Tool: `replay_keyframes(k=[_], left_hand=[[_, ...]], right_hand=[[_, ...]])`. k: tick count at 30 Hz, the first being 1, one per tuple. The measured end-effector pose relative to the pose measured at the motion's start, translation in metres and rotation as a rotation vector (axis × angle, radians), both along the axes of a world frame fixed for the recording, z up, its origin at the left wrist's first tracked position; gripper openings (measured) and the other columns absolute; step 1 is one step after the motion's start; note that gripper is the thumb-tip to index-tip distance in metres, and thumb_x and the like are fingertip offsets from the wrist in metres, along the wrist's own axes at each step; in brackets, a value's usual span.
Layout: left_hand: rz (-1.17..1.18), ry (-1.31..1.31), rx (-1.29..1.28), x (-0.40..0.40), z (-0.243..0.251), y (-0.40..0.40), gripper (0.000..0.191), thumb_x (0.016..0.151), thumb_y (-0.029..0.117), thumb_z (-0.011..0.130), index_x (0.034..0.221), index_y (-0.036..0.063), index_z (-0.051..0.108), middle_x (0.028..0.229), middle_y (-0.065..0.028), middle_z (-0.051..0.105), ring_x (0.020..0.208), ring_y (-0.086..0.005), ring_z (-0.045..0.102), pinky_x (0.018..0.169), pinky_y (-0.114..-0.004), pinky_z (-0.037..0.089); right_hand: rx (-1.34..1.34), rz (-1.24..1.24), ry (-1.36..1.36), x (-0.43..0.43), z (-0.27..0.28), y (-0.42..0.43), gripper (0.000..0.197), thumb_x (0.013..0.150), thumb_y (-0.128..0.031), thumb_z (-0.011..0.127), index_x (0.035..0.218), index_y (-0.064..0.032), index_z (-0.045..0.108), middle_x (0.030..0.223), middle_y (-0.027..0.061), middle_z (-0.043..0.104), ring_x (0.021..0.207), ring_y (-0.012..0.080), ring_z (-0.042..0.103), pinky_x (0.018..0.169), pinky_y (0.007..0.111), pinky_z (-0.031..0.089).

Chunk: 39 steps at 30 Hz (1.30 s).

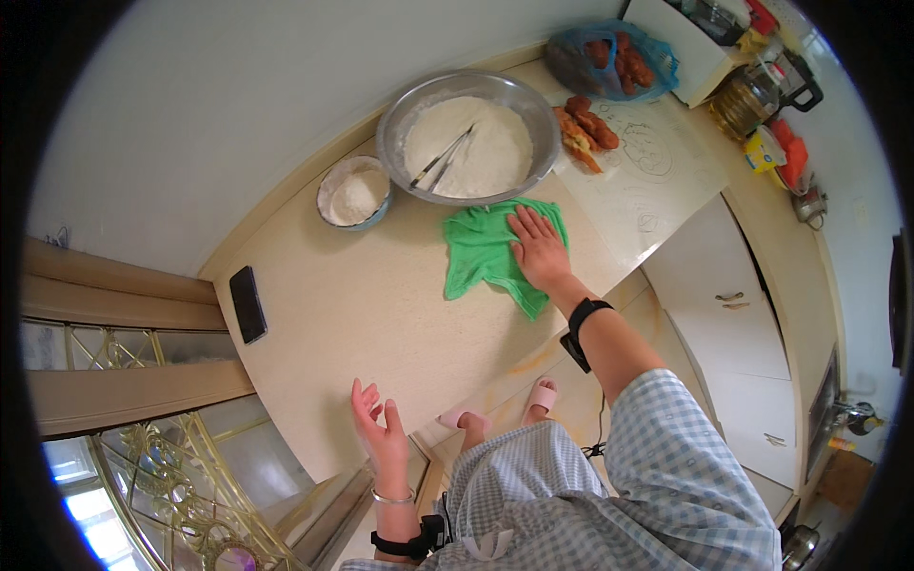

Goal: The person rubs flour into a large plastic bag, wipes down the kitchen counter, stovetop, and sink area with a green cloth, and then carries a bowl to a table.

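My right hand [539, 250] lies flat, palm down, on a green cloth [475, 253] spread wrinkled over the beige countertop [371, 307]. Its fingers point towards a large metal bowl [546, 153] just beyond the cloth. In that bowl is a wide layer of white flour or batter [493, 160], with a pair of chopsticks [443, 160] or similar thin utensils resting in it. Over the near left part of the counter, my left hand [382, 432] is raised with fingers loosely curled and apart, holding nothing. A small bowl [375, 218] of white powder stands left of the metal bowl.
A phone [248, 305] lies at the counter's left edge. Fried dough pieces [585, 132] sit on a clear patterned mat [643, 193], near a blue plastic bag [571, 61] holding more. An oil jug [742, 100] stands far right. Glass-panelled doors [164, 464] border the left.
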<state>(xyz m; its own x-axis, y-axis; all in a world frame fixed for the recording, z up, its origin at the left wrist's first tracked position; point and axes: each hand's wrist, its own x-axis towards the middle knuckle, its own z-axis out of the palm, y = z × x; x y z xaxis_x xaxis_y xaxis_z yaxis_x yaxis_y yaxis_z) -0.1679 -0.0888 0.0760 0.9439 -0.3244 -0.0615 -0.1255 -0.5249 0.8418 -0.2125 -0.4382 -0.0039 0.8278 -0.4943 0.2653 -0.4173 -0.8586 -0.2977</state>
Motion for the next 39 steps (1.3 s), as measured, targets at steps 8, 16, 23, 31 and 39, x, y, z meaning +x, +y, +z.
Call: replay_keyframes(k=[8, 16, 23, 31, 39], left_hand=[[-0.078, 0.036, -0.076, -0.059, 0.003, -0.095, 0.046, 0.078, 0.007, 0.051, 0.122, 0.0032, 0.037, 0.104, -0.0148, 0.052, 0.093, -0.0223, 0.050, 0.077, -0.032, 0.041], [-0.844, -0.410, 0.056, -0.106, -0.029, -0.334, 0.035, 0.068, 0.011, 0.063, 0.100, 0.0034, 0.054, 0.095, -0.0125, 0.052, 0.090, -0.0293, 0.048, 0.081, -0.037, 0.039], [-1.003, -0.589, 0.337, -0.133, -0.036, -0.442, 0.042, 0.062, 0.015, 0.068, 0.099, 0.0046, 0.052, 0.096, -0.0099, 0.049, 0.092, -0.0272, 0.045, 0.080, -0.038, 0.036], [-1.159, -0.799, 0.479, -0.119, -0.047, -0.499, 0.019, 0.064, 0.011, 0.059, 0.082, 0.0058, 0.057, 0.082, -0.0073, 0.053, 0.083, -0.0247, 0.048, 0.075, -0.038, 0.035], [-0.950, -0.346, 0.229, -0.048, -0.004, -0.547, 0.012, 0.070, 0.009, 0.055, 0.079, 0.0025, 0.057, 0.076, -0.0129, 0.056, 0.074, -0.0302, 0.052, 0.064, -0.037, 0.041]], right_hand=[[0.059, 0.016, 0.013, -0.110, 0.000, -0.015, 0.046, 0.075, -0.012, 0.048, 0.119, -0.0014, 0.040, 0.128, 0.0133, 0.035, 0.120, 0.0267, 0.031, 0.101, 0.037, 0.023], [0.563, -0.005, -0.345, -0.131, -0.013, -0.003, 0.044, 0.073, -0.014, 0.052, 0.114, -0.0023, 0.045, 0.121, 0.0143, 0.043, 0.113, 0.0292, 0.039, 0.096, 0.036, 0.030], [0.899, 0.037, -0.359, -0.138, -0.078, -0.016, 0.043, 0.084, -0.025, 0.047, 0.122, -0.0072, 0.040, 0.124, 0.0103, 0.041, 0.114, 0.0223, 0.039, 0.097, 0.031, 0.030], [0.615, 0.255, -0.314, -0.153, -0.004, -0.039, 0.036, 0.078, -0.013, 0.046, 0.112, -0.0035, 0.048, 0.114, 0.0146, 0.049, 0.104, 0.0278, 0.047, 0.091, 0.034, 0.037], [0.284, 0.408, -0.337, -0.199, -0.023, -0.169, 0.038, 0.073, -0.010, 0.048, 0.110, -0.0048, 0.050, 0.120, 0.0093, 0.046, 0.109, 0.0232, 0.045, 0.094, 0.037, 0.034]])
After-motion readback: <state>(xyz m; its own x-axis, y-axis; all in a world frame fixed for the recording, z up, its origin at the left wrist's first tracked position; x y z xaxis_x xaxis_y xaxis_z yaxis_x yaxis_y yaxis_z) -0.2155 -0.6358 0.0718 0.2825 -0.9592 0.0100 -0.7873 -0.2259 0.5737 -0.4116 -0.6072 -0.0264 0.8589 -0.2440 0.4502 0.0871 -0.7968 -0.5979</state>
